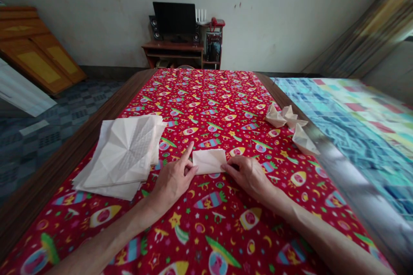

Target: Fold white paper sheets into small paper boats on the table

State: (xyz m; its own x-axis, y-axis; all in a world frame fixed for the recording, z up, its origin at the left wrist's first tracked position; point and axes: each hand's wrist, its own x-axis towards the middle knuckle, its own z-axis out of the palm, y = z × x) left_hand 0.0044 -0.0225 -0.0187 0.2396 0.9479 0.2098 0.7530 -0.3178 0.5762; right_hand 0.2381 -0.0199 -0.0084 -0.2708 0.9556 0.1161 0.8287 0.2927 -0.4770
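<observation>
A small folded white paper (209,160) lies flat on the red patterned tablecloth (206,107). My left hand (174,178) rests at its left edge, index finger stretched along the cloth and thumb touching the paper. My right hand (248,175) is at the paper's right edge, fingertips pinching or pressing its corner. To the left of my left hand lies a stack of creased white sheets (121,157).
Several folded paper shapes (288,123) sit near the table's right edge. A bed with a checked blue cover (355,116) stands right of the table. A desk with a monitor (176,19) is against the far wall, and wooden panels (38,51) lean at left.
</observation>
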